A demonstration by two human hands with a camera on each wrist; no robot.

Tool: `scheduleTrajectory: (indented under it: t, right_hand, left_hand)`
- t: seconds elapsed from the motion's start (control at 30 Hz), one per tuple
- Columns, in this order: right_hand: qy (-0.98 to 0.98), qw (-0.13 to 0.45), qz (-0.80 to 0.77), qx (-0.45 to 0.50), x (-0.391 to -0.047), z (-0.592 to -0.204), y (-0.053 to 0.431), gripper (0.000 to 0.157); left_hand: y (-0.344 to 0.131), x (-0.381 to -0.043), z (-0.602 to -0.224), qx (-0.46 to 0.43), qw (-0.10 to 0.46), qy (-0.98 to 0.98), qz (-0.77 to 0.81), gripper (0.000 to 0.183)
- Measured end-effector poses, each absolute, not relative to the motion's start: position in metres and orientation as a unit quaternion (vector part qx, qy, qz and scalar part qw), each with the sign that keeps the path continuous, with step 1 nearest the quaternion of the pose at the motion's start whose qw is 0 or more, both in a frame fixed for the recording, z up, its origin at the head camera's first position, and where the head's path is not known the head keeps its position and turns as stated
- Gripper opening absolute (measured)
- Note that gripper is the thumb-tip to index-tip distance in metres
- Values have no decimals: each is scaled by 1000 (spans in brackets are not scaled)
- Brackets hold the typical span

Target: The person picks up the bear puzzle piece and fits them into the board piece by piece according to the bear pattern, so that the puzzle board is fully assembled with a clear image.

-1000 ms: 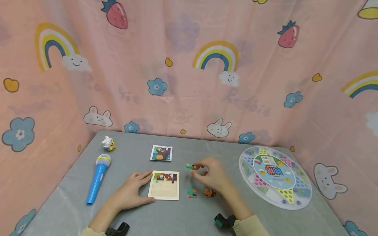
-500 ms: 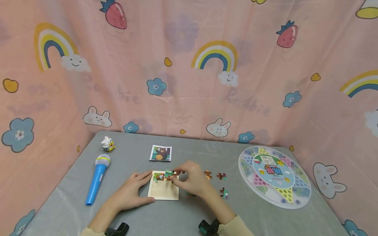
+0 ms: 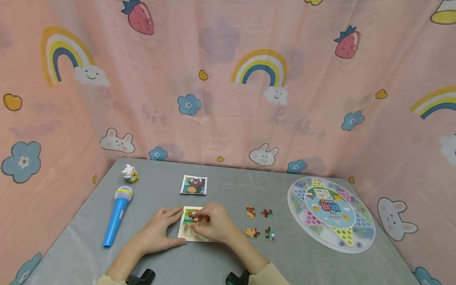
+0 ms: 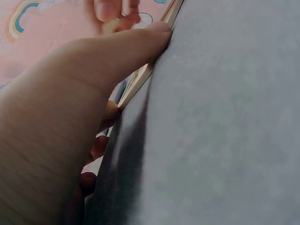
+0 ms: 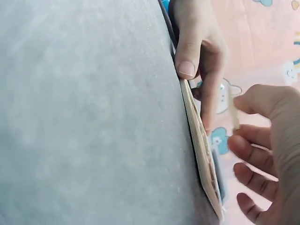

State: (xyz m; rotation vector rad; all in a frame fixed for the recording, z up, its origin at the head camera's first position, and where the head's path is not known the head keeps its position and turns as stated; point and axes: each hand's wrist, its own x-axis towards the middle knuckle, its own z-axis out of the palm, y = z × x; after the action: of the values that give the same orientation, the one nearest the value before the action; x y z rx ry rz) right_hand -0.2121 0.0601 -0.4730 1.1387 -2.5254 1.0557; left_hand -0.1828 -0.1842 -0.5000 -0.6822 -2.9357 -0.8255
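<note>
While the shallow, square tray of pale wood point(image 3: 191, 236) lies on the matte grey table point(image 3: 160, 182), a partial bear picture covers its far side and bare wood shows nearer the person. Over it, the right hand point(image 3: 213, 223) pinches a thin, pale-edged puzzle piece point(image 5: 233, 110) between thumb and forefinger, its other fingers loosely bent. The left hand point(image 3: 160, 229) lies along the tray's left side, fingers extended, thumb touching the near corner. Right of the tray lie four knobbed brown, orange and green puzzle pieces point(image 3: 251, 233); beyond it, a white-bordered bear card point(image 3: 194, 185). Farther out are a blue, round-headed microphone point(image 3: 117, 221), a small white-and-yellow figurine point(image 3: 130, 173) and a clear-rimmed, disc-shaped game board point(image 3: 331, 213). Behind hangs creased pink cloth point(image 3: 221, 130).
</note>
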Motion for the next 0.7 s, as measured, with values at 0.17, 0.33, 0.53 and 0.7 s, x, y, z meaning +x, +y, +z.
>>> scheduleTrajectory:
  t: [0.17,0.33,0.53,0.7]
  right_hand:
    - [-868,63,321,375,-215,-478,59,16]
    - [-881,56,284,373,-216,-482,57,20]
    - [-888,65,259,375,-214,-487,56,20]
    - [-892,69,251,370,-213,-488,55,23]
  left_hand:
    - [-184,-183,-500,-217,5,-938,-271,98]
    - [-184,-183,-502,-211,-5,-940,-269,101]
    - [-184,-183,-503,-223,5,-937,-267,98]
    - [-185,-182,-499,-252,29,-927,-276,82]
